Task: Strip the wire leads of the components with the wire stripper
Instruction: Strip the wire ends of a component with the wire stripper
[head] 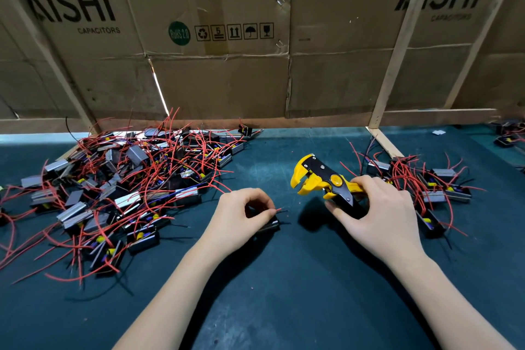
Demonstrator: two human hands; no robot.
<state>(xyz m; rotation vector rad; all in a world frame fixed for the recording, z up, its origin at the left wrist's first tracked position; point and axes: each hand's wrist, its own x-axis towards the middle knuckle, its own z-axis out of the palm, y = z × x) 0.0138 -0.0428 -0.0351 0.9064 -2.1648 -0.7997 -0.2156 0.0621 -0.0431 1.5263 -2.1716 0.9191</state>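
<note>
A: What lies beyond your fingers?

B: A cardboard wall [221, 37] stands far past your fingertips. Left of your left fingers is the big heap of components [119, 187] with red wires; behind your right fingers is a smaller heap [426, 185].

A: And the tool?

B: Your right hand [377, 216] grips the handles of the yellow wire stripper [321, 179], fingers curled around them; its mouth stands open, pointing left.

A: The left one?

B: Your left hand [238, 216] pinches a red lead [279, 210] of one component [271, 225] under your fingers
</note>
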